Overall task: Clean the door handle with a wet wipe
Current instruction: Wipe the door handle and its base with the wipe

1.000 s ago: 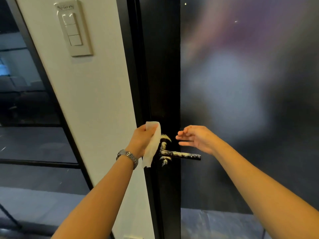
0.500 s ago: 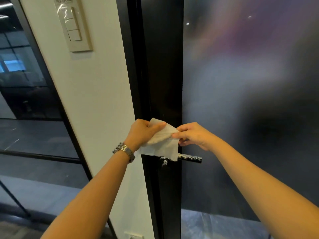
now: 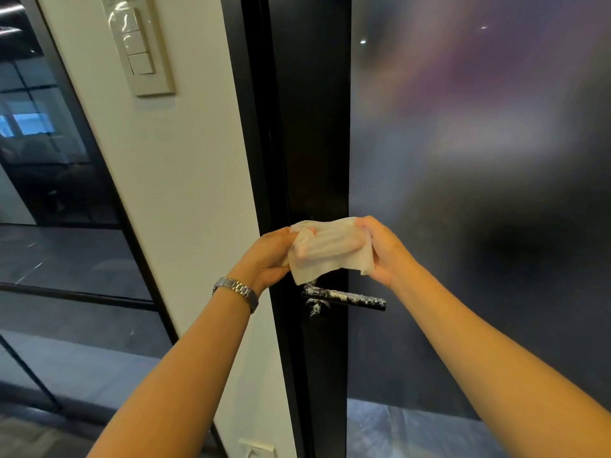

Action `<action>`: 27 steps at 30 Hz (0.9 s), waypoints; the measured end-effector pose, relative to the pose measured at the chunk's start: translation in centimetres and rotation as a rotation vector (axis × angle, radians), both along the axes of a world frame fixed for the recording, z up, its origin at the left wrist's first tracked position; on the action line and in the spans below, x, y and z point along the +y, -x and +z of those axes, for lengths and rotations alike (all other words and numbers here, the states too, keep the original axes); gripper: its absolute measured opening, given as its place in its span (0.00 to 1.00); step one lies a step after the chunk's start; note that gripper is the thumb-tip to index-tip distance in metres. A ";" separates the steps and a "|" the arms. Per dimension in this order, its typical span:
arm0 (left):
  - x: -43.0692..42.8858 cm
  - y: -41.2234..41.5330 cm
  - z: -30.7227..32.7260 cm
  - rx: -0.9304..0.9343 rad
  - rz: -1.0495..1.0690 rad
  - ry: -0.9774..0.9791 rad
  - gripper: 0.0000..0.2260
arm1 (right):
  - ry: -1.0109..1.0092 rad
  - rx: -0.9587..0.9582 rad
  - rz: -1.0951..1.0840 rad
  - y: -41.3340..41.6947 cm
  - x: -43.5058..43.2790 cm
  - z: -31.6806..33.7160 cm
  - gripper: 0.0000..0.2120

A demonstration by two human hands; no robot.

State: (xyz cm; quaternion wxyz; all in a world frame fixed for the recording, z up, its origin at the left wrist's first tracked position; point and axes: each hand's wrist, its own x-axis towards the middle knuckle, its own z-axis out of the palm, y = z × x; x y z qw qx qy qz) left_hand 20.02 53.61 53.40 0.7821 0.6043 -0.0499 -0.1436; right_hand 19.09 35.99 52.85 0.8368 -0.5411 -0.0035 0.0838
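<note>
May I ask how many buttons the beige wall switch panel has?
3, in one column on the beige plastic switch panel: top button, middle button, bottom button. The panel's upper edge is cropped.

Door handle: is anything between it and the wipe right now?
Nothing visible. The white wet wipe, stretched between the left hand and right hand, hangs directly above the black, white-speckled lever door handle.
</note>
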 end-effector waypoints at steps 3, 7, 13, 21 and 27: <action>-0.8 0.0 -0.4 0.013 0.127 -0.094 0.14 | -0.042 0.074 -0.014 0.2 0.0 0.2 0.13; -1.6 0.0 -0.9 -0.104 0.194 -0.280 0.13 | -0.077 0.109 -0.015 0.7 -0.4 0.7 0.16; -1.4 -0.2 -2.0 -0.848 0.234 -0.976 0.07 | 0.271 0.033 -0.284 0.8 -1.9 0.5 0.18; -1.6 -2.3 1.3 -1.421 0.414 -1.196 0.16 | 0.846 -0.171 -0.050 1.8 -0.2 -4.4 0.12; -1.4 -4.4 1.1 -1.446 0.423 -1.215 0.25 | 1.077 -0.329 0.030 2.3 -1.2 -6.6 0.13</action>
